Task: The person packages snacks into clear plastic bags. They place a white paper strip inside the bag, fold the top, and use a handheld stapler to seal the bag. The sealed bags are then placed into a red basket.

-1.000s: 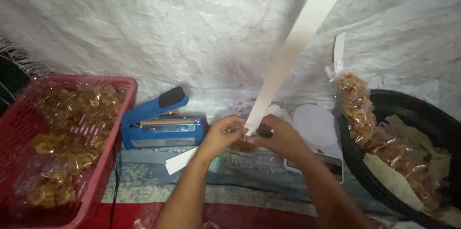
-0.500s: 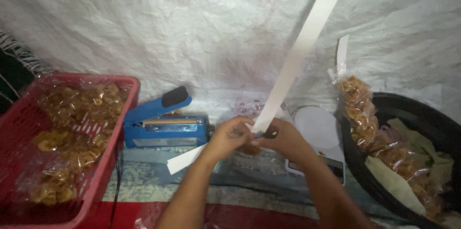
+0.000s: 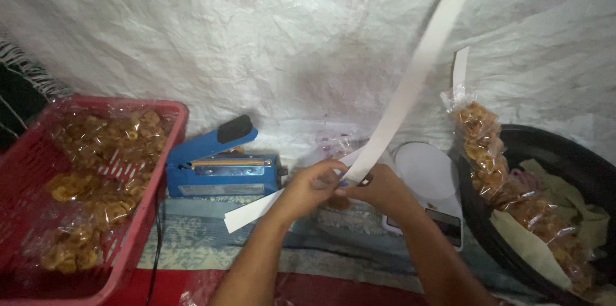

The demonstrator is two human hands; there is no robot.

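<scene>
Two bare hands meet in front of a crumpled white sheet. The left hand (image 3: 312, 185) and right hand (image 3: 378, 188) both pinch a long white paper strip (image 3: 410, 81), fingers closed on it. The strip rises up and right from the hands and pokes out lower left. A blue sealer (image 3: 221, 168) sits left of them, a red basket (image 3: 138, 216) of bagged snacks farther left, a white scale (image 3: 427, 171) just right.
</scene>
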